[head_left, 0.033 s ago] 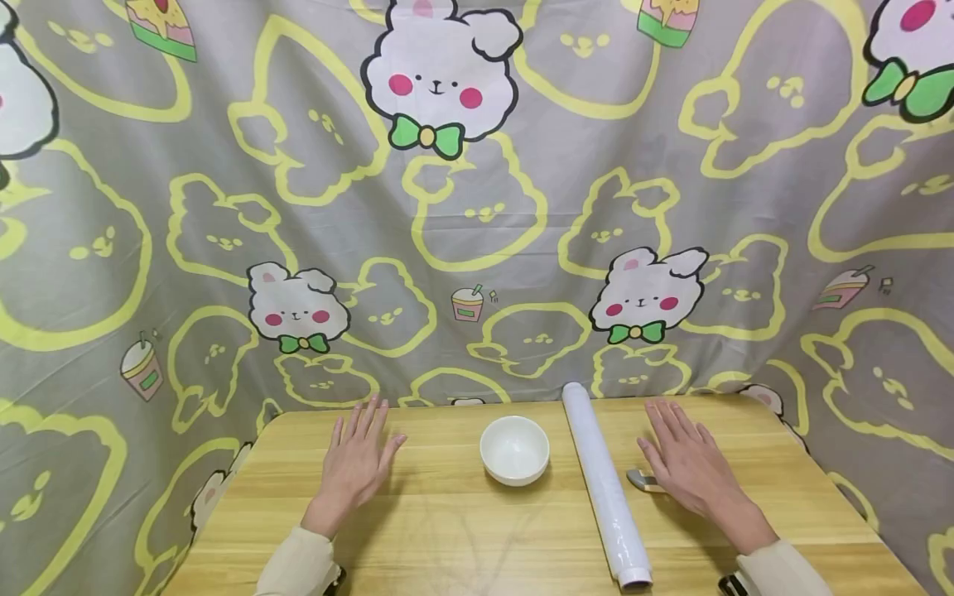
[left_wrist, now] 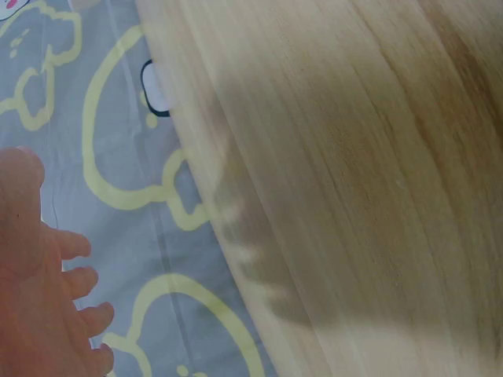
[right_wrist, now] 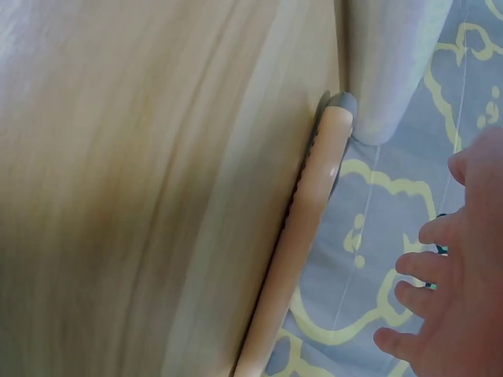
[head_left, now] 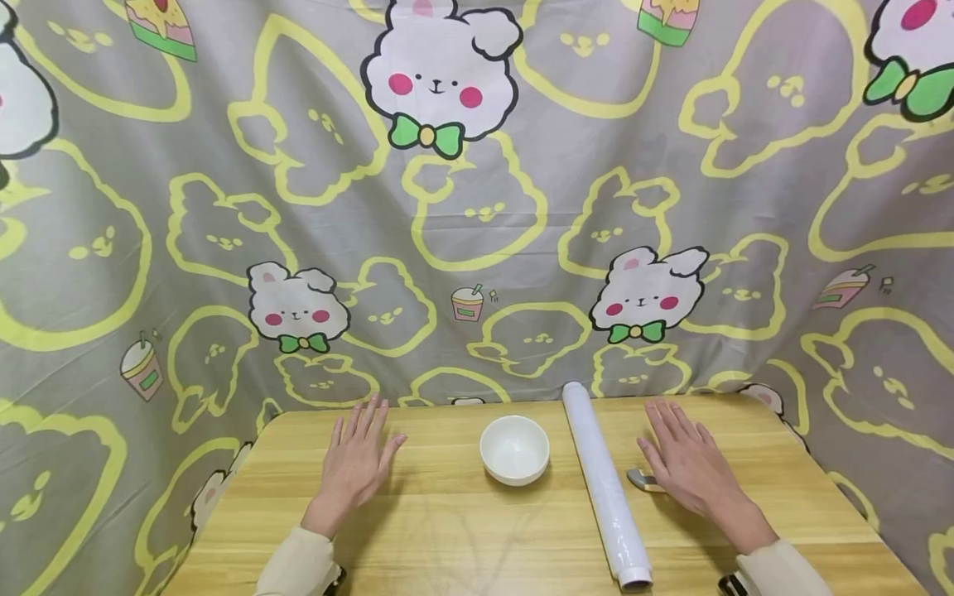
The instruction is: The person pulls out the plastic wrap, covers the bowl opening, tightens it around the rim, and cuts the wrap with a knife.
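Observation:
My left hand hovers palm down over the left part of the table, fingers straight, thumb spread, holding nothing. In the left wrist view, the same hand casts a shadow on the wood. A white bowl stands upright between the hands, touched by neither. To its right lies a long roll of cling film, pointing away from me. Over the right side, my right hand is extended and holds nothing. Partly hidden beneath it is a slim tan tool with a grey end; its exact kind is unclear.
The wooden table ends at a grey curtain printed with yellow outlines and white rabbits. That cloth also hangs along the left and right sides. Light sleeves cover both forearms.

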`<action>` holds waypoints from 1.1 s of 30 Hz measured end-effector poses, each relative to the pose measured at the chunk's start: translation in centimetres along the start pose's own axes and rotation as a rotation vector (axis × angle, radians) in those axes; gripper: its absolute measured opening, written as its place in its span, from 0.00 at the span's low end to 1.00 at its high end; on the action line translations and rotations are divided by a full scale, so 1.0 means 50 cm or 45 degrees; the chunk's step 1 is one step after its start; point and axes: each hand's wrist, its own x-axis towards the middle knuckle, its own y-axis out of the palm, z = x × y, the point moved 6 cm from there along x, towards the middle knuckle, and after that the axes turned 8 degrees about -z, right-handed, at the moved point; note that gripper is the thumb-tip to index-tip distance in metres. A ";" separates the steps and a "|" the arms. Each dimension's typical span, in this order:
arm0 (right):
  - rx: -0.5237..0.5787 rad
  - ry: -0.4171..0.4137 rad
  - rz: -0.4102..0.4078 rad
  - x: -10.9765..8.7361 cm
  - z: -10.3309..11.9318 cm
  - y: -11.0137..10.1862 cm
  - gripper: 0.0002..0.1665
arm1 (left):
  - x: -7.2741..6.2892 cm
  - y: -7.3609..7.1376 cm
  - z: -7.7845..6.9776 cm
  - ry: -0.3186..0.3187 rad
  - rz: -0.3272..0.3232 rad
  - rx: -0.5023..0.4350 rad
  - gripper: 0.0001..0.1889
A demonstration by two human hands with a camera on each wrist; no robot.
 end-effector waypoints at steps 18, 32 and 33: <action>0.292 0.039 -0.035 0.002 0.039 -0.019 0.36 | -0.003 0.004 -0.060 -0.010 0.077 -0.161 0.38; 0.575 0.202 0.105 0.003 0.082 0.000 0.33 | -0.023 0.071 -0.195 -0.028 0.213 -0.596 0.49; 0.590 0.211 0.116 0.007 0.086 0.002 0.32 | -0.025 0.078 -0.202 -0.032 0.226 -0.636 0.51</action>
